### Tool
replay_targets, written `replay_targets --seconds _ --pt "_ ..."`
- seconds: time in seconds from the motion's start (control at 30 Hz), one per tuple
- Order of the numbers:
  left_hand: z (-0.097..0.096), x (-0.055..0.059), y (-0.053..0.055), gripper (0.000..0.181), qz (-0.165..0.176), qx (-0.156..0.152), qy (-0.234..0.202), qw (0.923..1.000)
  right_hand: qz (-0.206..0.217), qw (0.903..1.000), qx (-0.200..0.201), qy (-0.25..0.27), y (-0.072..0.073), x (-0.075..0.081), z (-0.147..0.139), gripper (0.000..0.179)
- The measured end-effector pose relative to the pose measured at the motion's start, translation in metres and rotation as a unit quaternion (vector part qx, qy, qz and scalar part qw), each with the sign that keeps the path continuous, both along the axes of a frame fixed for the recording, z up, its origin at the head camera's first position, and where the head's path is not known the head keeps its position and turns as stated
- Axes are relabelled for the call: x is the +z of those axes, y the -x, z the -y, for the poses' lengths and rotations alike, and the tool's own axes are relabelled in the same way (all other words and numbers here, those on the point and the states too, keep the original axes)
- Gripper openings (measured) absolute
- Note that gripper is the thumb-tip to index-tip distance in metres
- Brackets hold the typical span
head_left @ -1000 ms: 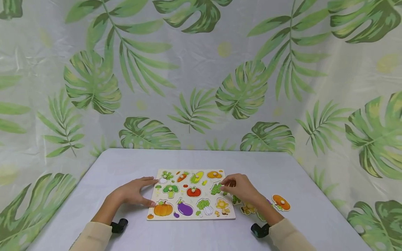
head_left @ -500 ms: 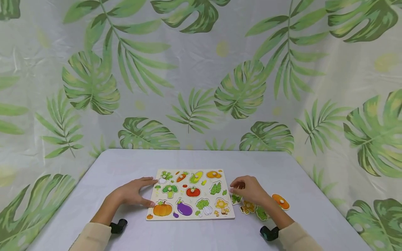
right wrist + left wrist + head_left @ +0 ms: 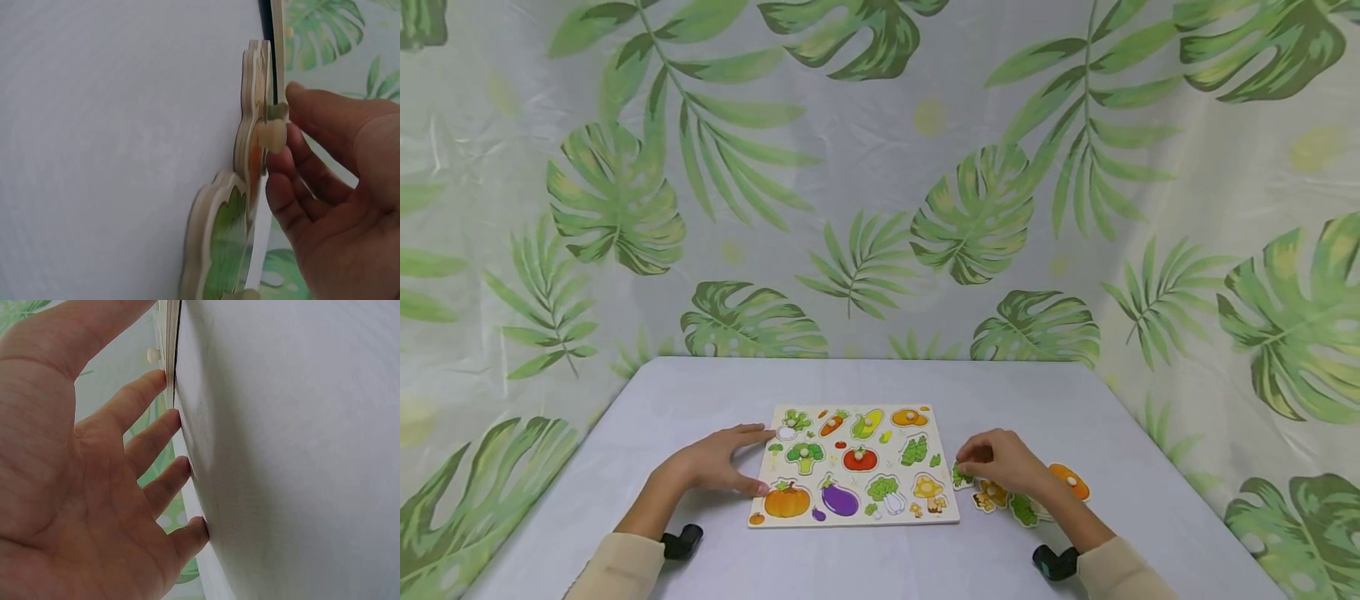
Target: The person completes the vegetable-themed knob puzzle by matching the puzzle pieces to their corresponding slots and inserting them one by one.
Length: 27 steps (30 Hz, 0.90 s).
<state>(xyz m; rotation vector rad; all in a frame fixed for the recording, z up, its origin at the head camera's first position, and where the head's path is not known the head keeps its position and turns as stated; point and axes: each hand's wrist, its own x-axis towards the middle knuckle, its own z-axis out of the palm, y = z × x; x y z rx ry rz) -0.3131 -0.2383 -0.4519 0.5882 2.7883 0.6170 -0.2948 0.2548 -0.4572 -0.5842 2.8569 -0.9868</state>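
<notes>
A wooden vegetable puzzle board (image 3: 887, 454) lies on the table. My left hand (image 3: 721, 461) rests at the board's left edge, fingers spread and fairly straight; in the left wrist view the fingertips (image 3: 172, 419) meet the edge and tabletop. My right hand (image 3: 1003, 460) is just beyond the board's right edge, thumb and fingers curled at a small green vegetable puzzle piece (image 3: 962, 477). In the right wrist view they close on its greenish knob (image 3: 277, 112), and the piece itself is mostly hidden. Below that hand lies a mushroom puzzle piece (image 3: 991, 496) with a pale knob.
A leafy green puzzle piece (image 3: 1024, 510) and an orange puzzle piece (image 3: 1069, 482) lie further right, partly behind the right forearm. Pictures of a pumpkin (image 3: 787, 502), an eggplant (image 3: 839, 498) and a tomato (image 3: 860, 458) show on the board. A leaf-patterned curtain (image 3: 880, 183) hangs behind the table.
My right hand has moved from over the green picture on the board, rightward and down to the loose green puzzle piece. The left hand keeps its place at the board's edge.
</notes>
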Motion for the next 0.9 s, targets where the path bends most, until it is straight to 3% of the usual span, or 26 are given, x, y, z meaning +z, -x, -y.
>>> replay_targets --seconds 0.4,0.9 --pt "0.001 -0.001 0.001 0.095 0.002 -0.004 0.003 1.0 0.037 0.9976 0.054 0.023 -0.001 -0.004 -0.012 0.019" --pt "0.0 -0.001 0.001 0.096 0.004 0.002 0.001 1.0 0.005 0.9975 0.065 0.025 0.004 -0.007 -0.02 0.018"
